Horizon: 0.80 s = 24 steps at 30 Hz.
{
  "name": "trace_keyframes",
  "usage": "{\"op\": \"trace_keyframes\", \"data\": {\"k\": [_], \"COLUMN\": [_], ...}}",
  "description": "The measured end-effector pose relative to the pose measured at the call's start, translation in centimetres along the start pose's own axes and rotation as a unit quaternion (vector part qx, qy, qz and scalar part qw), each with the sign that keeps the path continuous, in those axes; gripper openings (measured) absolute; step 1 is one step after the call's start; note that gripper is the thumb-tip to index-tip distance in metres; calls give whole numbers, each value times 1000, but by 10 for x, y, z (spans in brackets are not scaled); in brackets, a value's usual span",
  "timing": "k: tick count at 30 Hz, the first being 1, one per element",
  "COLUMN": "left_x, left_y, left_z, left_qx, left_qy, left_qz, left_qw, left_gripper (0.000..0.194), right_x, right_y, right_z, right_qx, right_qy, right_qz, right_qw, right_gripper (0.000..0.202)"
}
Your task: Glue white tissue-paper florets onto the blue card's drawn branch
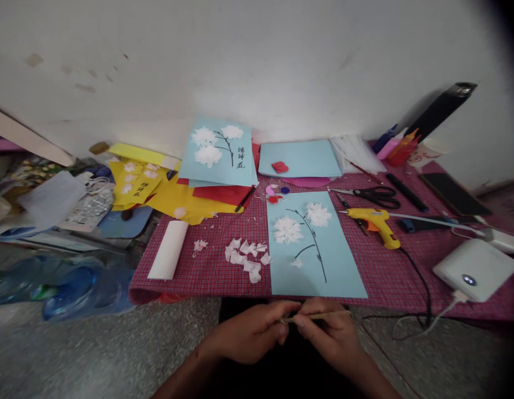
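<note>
My left hand (257,331) and my right hand (327,332) meet below the table's front edge. The right fingers pinch a thin pale stick (328,315), whose tip reaches the left fingertips. Those are pressed together, and whatever lies between them is hidden. Just beyond my hands lies a light blue sheet (335,266) with a drawn black branch, two full white paper flowers (287,229) and a small white piece (297,263) low on the left. Crumpled white paper pieces (252,270) are scattered left of the sheet.
A yellow glue gun (375,220), black scissors (375,195) and a white box (475,270) with a cable are on the right. A white paper roll (169,249) lies left. Behind are a finished-looking flower card (217,176) and blue sheets (301,155) against the wall.
</note>
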<state>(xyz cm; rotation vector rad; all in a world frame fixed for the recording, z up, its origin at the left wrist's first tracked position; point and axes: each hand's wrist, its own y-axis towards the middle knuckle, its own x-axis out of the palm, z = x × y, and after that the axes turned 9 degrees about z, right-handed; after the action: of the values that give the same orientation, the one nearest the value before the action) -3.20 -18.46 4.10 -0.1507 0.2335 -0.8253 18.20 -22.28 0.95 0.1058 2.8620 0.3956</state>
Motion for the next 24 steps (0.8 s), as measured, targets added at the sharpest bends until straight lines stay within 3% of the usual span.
{"op": "trace_keyframes", "data": {"k": [3,8,15,19,24], "left_x": [2,-1,-1,2,5], "left_y": [1,3,5,6,8], "left_z": [0,-5,-7,-3,7], "left_qx": [13,-40,-50,-31,4], "left_qy": [16,-102,-106,-43,9], "left_qz": [15,-42,-37,-28,12], "left_qw": [1000,993,992,998,1000], "left_gripper": [44,54,54,50,45], "right_x": [2,-7,-9,-7,-4], "right_y": [-5,-11,-13,-8,-12], "right_z": [2,3,10,5,8], "right_qx": [81,139,139,109,193], "right_qy": [80,159,130,81,193], "right_qz": [8,-83,-52,-37,-8], "right_qw": [993,974,980,990,962], "right_gripper": [11,10,10,23,13]}}
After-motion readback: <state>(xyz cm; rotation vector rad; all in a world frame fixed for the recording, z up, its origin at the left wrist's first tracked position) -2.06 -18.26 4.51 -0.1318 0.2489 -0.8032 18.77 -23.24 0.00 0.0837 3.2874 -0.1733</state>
